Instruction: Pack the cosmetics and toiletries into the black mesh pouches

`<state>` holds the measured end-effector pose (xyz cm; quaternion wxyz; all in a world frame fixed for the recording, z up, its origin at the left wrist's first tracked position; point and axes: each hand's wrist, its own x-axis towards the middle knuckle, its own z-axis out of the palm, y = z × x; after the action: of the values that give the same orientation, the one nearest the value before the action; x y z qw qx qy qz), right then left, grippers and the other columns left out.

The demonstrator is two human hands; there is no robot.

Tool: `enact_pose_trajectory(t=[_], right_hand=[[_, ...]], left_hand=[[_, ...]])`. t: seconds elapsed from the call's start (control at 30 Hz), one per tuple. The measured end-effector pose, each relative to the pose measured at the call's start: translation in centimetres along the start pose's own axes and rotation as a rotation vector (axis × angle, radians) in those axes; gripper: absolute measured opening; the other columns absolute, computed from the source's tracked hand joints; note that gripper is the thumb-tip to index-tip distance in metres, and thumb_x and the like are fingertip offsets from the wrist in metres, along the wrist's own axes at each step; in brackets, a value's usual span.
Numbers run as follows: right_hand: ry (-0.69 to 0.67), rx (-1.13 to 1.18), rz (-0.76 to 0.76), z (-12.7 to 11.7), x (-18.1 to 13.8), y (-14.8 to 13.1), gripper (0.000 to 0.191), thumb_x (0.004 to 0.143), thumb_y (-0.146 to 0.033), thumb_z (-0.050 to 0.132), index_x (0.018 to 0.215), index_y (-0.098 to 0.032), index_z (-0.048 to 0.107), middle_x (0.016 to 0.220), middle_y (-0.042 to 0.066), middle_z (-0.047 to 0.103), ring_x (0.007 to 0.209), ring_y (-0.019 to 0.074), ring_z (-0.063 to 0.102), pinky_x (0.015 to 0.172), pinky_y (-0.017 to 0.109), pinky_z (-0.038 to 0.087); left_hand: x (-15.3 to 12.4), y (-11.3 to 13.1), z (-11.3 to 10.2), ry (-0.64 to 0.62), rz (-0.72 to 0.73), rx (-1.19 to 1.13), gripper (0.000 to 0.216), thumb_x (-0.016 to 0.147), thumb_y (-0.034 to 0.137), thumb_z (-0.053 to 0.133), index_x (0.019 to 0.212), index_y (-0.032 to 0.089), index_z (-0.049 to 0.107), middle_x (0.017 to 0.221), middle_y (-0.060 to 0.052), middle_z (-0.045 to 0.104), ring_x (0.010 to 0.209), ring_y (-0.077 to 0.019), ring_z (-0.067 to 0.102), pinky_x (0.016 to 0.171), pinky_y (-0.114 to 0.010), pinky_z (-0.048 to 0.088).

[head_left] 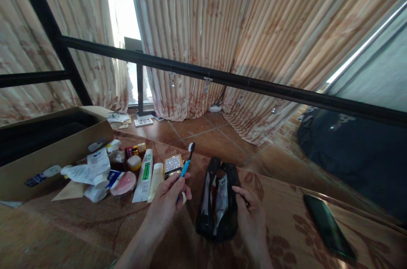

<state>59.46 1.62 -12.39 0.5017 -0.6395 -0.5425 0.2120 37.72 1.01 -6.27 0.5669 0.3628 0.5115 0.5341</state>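
My left hand (pixel 167 204) is closed round a blue-and-white toothbrush (pixel 187 161), its bristle head pointing up and away. My right hand (pixel 252 214) pinches the right edge of an open black toiletry pouch (pixel 204 214) that lies on the brown patterned blanket (pixel 95 222). Inside the pouch a white tube or packet (pixel 221 203) shows. The toothbrush is just left of the pouch's opening.
Left of my hand lie white tubes (pixel 143 175), a pink round compact (pixel 123 184), a glittery box (pixel 172 163), small jars and bottles. A cardboard box (pixel 47 156) stands at far left. A dark phone (pixel 329 226) lies at right. A black rail (pixel 222 77) crosses ahead; a dark bag (pixel 352 154) sits beyond.
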Motion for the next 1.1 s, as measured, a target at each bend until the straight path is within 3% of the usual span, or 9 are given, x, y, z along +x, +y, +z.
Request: enact_pose_trajectory(t=[0.23, 0.5, 0.7, 0.83, 1.1], right_hand=[[-0.047, 0.008, -0.005, -0.3, -0.2, -1.1, 0.029, 0.083, -0.037, 0.052, 0.093, -0.02, 0.072, 0.098, 0.009, 0.069, 0.092, 0.0223, 0.064, 0.082, 0.032, 0.048], [-0.212, -0.019, 0.059, -0.8, -0.4, -1.9, 0.032, 0.082, -0.044, 0.058, 0.063, -0.019, 0.068, 0.076, 0.003, 0.059, 0.067, 0.0157, 0.058, 0.06, 0.025, 0.043], [-0.346, 0.006, 0.073, -1.8, -0.3, -1.4, 0.025, 0.082, -0.038, 0.055, 0.09, -0.023, 0.073, 0.094, 0.004, 0.065, 0.082, 0.0182, 0.063, 0.068, 0.025, 0.046], [-0.354, 0.004, 0.071, -2.1, -0.3, -1.2, 0.028, 0.083, -0.035, 0.05, 0.095, -0.024, 0.073, 0.102, 0.005, 0.066, 0.089, 0.019, 0.063, 0.076, 0.026, 0.047], [-0.426, -0.121, 0.151, -1.7, -0.4, -1.2, 0.037, 0.087, -0.039, 0.042, 0.099, -0.022, 0.073, 0.078, 0.002, 0.07, 0.073, 0.0194, 0.063, 0.066, 0.028, 0.044]], left_hand=[[0.1, -0.2, 0.0, 0.002, 0.025, 0.037, 0.029, 0.075, 0.044, 0.058, 0.075, 0.015, 0.06, 0.057, 0.0, 0.058, 0.048, -0.0087, 0.037, 0.049, -0.023, 0.025], [0.2, -0.2, 0.1, 0.047, 0.009, 0.048, 0.037, 0.076, 0.047, 0.056, 0.089, 0.013, 0.062, 0.054, 0.001, 0.059, 0.048, -0.01, 0.038, 0.05, -0.023, 0.026], [0.0, 0.2, 0.2, 0.074, -0.029, 0.03, 0.033, 0.074, 0.041, 0.058, 0.089, 0.012, 0.064, 0.054, -0.001, 0.061, 0.055, -0.0129, 0.044, 0.055, -0.024, 0.032], [-0.3, 0.4, 0.5, 0.079, -0.045, 0.025, 0.033, 0.074, 0.038, 0.056, 0.093, 0.012, 0.064, 0.053, 0.0, 0.061, 0.053, -0.0128, 0.042, 0.054, -0.024, 0.031], [-0.4, 0.0, 0.6, 0.054, -0.049, -0.025, 0.029, 0.075, 0.036, 0.055, 0.091, 0.013, 0.063, 0.053, -0.001, 0.062, 0.055, -0.0119, 0.046, 0.055, -0.022, 0.033]])
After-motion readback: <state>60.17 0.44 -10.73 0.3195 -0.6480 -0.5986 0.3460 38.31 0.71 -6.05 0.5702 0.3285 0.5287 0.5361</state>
